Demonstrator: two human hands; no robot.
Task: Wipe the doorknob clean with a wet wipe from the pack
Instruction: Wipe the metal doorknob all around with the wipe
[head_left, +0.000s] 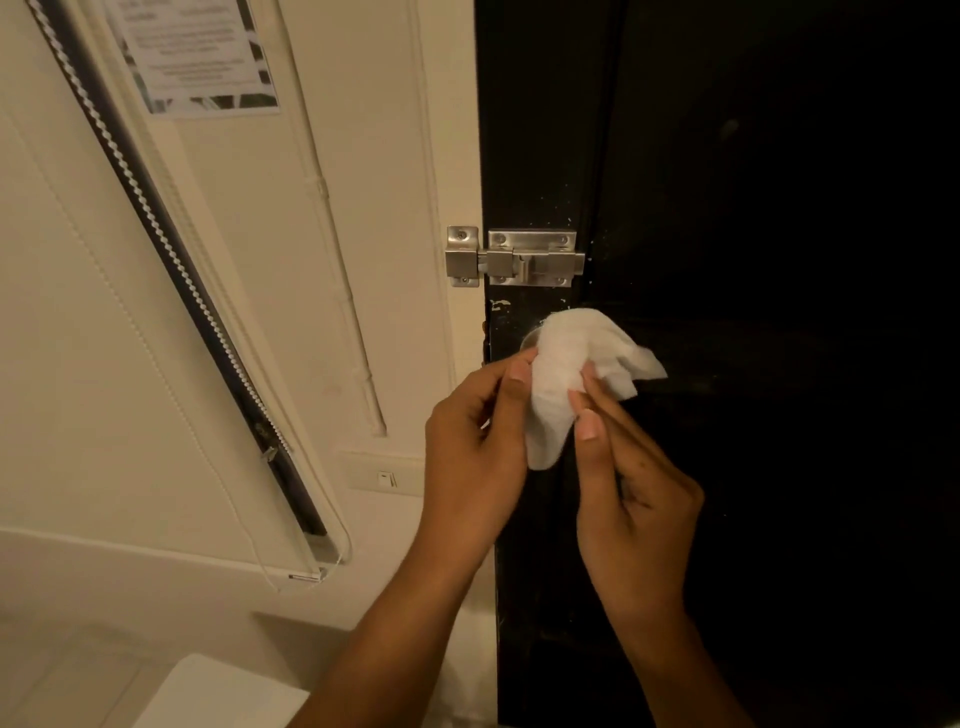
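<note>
A: Where's the wet wipe (569, 364)?

B: Draped over the doorknob (531, 340), close to the left edge of the black door (753, 208). It's white, soft and crumpled, with one loose corner sticking out to the right and a rounded tail hanging down between the hands. Only a sliver of the knob's pale round rim shows at the wipe's left.

A: And the hands?

B: The left hand (475, 441) pinches the wipe's left side with thumb and fingertips; the right hand (636, 483) presses its fingertips onto the right side. Both are closed on the cloth.

A: Room around it?

B: Just above sits a brushed-metal slide bolt (514, 258), spanning the door edge and the cream frame. The door's paint is chipped near the knob. Rightward the door is bare and dark. Left, on the cream wall, a light switch (385, 479) lies near the left wrist, with a roller blind (171, 249) slanting farther left.
</note>
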